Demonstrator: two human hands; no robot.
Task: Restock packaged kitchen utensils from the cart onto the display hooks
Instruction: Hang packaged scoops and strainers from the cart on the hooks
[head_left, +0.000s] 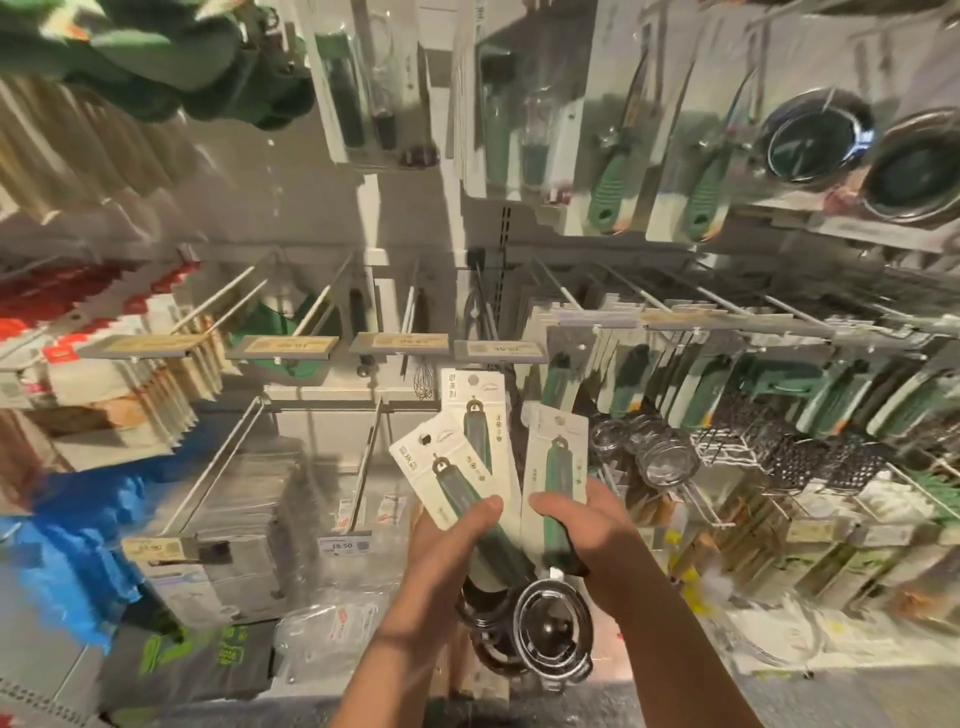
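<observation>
While both hands hold stock, none hung yet: left hand (457, 525) grips two carded utensils (441, 467), right hand (576, 525) grips one pkg (553, 457); hook (485, 306) nr, w/ room.

Two bare forearms in view, no sleeves visible. Left hand (457, 540), right hand (587, 530): no gloves, rings, watch or wristbands seen.

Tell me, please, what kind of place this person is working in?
Most likely a housewares aisle of a retail shop. Metal display hooks carry rows of carded green-handled utensils, yellow price labels sit at the hook ends, and both hands hold cream-carded green-handled utensil packs.
</observation>
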